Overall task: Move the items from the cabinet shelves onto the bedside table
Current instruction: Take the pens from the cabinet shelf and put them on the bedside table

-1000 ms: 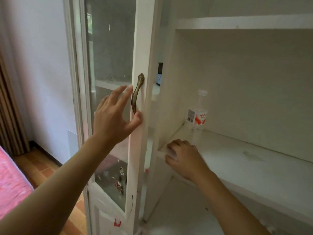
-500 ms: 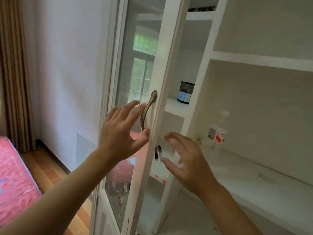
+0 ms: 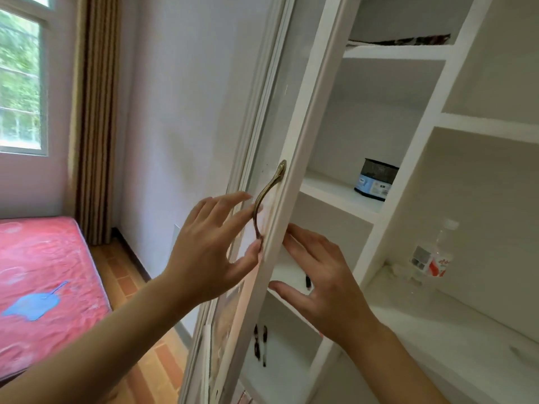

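A white cabinet's glass door (image 3: 294,158) stands partly open, edge-on to me, with a brass handle (image 3: 267,196). My left hand (image 3: 210,249) is spread at the handle, thumb touching its lower end, fingers apart. My right hand (image 3: 318,275) is open too, fingertips against the door's inner edge. Inside, a dark mesh pot with a blue label (image 3: 374,183) sits on a middle shelf (image 3: 329,191). A clear water bottle with a red and white label (image 3: 434,255) stands on the wide shelf (image 3: 455,325) to the right. Small dark items (image 3: 259,342) lie on a lower shelf.
A bed with a red cover (image 3: 43,281) is at the left, over a wooden floor (image 3: 157,363). Brown curtains (image 3: 93,118) hang beside a window (image 3: 20,77). A patterned cloth (image 3: 408,40) lies on the top shelf.
My view has swung up and left. My right hand left the wide shelf's edge and came up to the door's inner edge. The left hand stayed at the handle while the door swung.
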`<move>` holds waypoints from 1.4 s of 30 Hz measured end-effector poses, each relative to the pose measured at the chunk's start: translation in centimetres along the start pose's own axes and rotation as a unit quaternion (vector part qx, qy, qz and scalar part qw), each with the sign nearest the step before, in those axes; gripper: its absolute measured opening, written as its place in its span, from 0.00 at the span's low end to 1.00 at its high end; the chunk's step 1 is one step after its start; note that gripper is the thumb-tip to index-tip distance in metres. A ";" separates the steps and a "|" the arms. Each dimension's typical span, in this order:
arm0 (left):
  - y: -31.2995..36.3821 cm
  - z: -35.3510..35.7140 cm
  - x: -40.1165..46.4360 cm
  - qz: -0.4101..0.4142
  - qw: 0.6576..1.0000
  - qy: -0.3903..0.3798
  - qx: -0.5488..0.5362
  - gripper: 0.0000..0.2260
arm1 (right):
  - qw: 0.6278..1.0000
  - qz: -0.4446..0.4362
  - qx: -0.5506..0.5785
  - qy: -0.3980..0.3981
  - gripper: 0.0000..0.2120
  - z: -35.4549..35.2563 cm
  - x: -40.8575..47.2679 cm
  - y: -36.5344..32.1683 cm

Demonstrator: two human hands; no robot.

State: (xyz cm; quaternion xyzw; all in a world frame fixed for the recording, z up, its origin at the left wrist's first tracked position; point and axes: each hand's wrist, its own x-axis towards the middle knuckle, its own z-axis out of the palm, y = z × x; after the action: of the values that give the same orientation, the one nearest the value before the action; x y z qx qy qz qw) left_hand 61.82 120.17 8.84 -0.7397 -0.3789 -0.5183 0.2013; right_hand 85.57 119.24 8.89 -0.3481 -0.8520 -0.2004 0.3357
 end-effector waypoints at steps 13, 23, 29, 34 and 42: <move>-3.6 -1.4 -11.7 -0.010 0.994 -0.099 0.041 0.22 | 0.990 0.008 0.090 -0.109 0.38 6.9 0.2 -2.8; -6.1 -3.0 -15.7 -0.049 0.989 -0.104 0.089 0.16 | 0.977 -0.002 0.173 -0.121 0.46 11.7 1.3 -4.4; -7.6 -4.1 -18.5 -0.083 0.982 -0.137 0.100 0.19 | 0.974 -0.002 0.173 -0.143 0.43 15.7 -0.3 -6.4; -9.8 -4.9 -20.5 -0.139 0.971 -0.155 0.119 0.18 | 0.970 -0.013 0.141 -0.196 0.41 19.2 -2.0 -7.7; -13.5 -5.6 -24.2 -0.213 0.944 -0.203 0.147 0.19 | 0.971 0.013 0.134 -0.197 0.40 23.2 -0.3 -10.2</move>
State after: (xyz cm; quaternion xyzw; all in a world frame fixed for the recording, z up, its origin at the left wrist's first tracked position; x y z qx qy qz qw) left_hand 43.82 116.31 -12.58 -0.6936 -0.6326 -0.3264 0.1109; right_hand 68.25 125.55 -8.53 -0.3436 -0.9159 -0.0069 0.2073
